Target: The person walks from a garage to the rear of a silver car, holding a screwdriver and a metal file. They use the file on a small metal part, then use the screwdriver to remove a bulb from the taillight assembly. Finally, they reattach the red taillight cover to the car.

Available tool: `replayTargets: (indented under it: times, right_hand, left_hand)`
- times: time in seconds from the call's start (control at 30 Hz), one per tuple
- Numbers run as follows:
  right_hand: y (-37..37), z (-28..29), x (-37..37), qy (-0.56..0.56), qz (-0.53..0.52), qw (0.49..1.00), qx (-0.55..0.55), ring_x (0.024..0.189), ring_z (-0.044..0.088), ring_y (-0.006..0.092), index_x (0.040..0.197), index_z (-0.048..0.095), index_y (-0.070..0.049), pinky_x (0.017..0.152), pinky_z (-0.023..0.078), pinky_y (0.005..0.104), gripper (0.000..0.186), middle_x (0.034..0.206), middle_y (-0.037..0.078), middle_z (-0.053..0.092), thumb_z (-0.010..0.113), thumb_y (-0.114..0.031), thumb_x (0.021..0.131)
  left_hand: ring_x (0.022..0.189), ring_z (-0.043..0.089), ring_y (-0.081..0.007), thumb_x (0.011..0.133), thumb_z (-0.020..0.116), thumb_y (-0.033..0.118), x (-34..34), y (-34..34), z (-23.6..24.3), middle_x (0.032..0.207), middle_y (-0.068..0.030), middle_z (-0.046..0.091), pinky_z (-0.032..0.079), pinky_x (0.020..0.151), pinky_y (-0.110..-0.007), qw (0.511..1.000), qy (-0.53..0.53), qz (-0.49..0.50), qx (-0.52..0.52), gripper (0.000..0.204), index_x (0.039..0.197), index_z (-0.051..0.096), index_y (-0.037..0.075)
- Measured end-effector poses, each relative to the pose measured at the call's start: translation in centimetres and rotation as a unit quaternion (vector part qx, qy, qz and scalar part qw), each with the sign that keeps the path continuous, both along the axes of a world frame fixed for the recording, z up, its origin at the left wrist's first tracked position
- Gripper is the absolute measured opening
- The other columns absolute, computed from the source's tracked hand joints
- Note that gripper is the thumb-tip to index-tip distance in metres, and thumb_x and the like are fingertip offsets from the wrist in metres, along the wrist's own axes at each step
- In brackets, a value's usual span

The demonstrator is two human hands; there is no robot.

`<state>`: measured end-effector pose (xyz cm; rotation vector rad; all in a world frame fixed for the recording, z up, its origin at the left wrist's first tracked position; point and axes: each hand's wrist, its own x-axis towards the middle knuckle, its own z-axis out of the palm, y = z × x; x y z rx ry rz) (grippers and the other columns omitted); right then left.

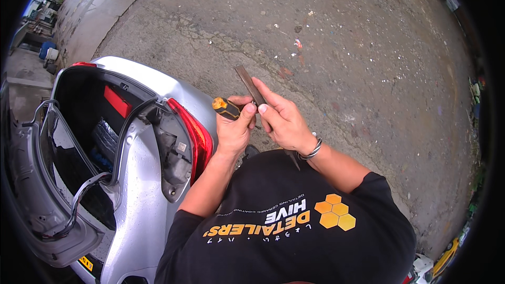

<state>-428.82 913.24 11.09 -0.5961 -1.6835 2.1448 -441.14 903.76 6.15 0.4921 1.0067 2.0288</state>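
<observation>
Ground point(357, 47), handle point(227, 110) in left grip point(234, 132), bar point(246, 80) in right grip point(289, 126)

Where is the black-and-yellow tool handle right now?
In the head view, just left of centre: the tool handle is gripped in the left hand, left of the flat metal bar in the right hand.

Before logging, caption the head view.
Left hand holds a yellow-ended handle, right hand a flat bar, beside a silver car.

Left grip point(233, 132) around black-yellow handle point(228, 110) — right grip point(289, 126) on flat metal bar point(249, 84).
</observation>
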Motion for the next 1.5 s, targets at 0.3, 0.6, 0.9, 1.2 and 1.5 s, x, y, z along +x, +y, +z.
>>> replayTargets:
  times: [0.3,0.6,0.9,1.2,1.5]
  right_hand:
    - [-0.2,0.3,0.0,-0.003,0.005,1.000,-0.002,0.059,0.045,0.0047,0.158,0.032,-0.006,0.055,0.041,0.0247,0.059,0.066,-0.004,0.049,0.047,-0.015,0.102]
    - [0.0,-0.2,-0.1,0.011,0.004,1.000,-0.003,0.058,0.045,0.0047,0.158,0.033,-0.007,0.055,0.041,0.0247,0.059,0.065,-0.004,0.048,0.047,-0.015,0.102]
    - [-0.3,0.0,-0.1,0.021,0.001,1.000,0.001,0.058,0.044,0.0043,0.159,0.031,-0.008,0.053,0.040,0.0239,0.059,0.066,-0.004,0.048,0.047,-0.017,0.104]
    - [-0.4,-0.4,0.2,0.014,0.002,1.000,-0.001,0.059,0.046,0.0049,0.160,0.030,-0.008,0.056,0.042,0.0252,0.060,0.066,-0.004,0.048,0.046,-0.015,0.103]
    - [-0.8,-0.3,0.5,0.002,0.006,1.000,0.024,0.059,0.047,0.0056,0.159,0.031,-0.008,0.056,0.043,0.0256,0.059,0.066,-0.003,0.049,0.047,-0.016,0.103]
  left_hand:
    - [0.062,0.056,-0.0108,0.094,0.074,0.013,-0.3,-0.1,0.4,0.084,-0.0053,0.064,0.043,0.054,-0.023,1.000,0.002,0.010,0.003,0.019,0.107,0.065,0.004]
    - [0.063,0.056,-0.0106,0.094,0.074,0.012,-0.3,-0.2,0.4,0.086,-0.0061,0.065,0.044,0.055,-0.023,1.000,0.019,0.012,0.004,0.019,0.107,0.065,0.003]
    - [0.063,0.056,-0.0106,0.093,0.075,0.012,0.0,-0.5,0.3,0.088,-0.0057,0.066,0.045,0.055,-0.023,1.000,0.026,0.010,0.001,0.020,0.108,0.065,0.003]
    - [0.064,0.057,-0.0101,0.093,0.075,0.011,0.3,-0.6,-0.4,0.087,-0.0056,0.066,0.045,0.054,-0.023,1.000,0.017,0.001,0.005,0.018,0.107,0.066,0.004]
    - [0.062,0.056,-0.0104,0.093,0.074,0.011,-0.2,-0.4,0.0,0.085,-0.0047,0.065,0.043,0.053,-0.023,1.000,0.006,0.026,0.007,0.018,0.107,0.066,0.004]
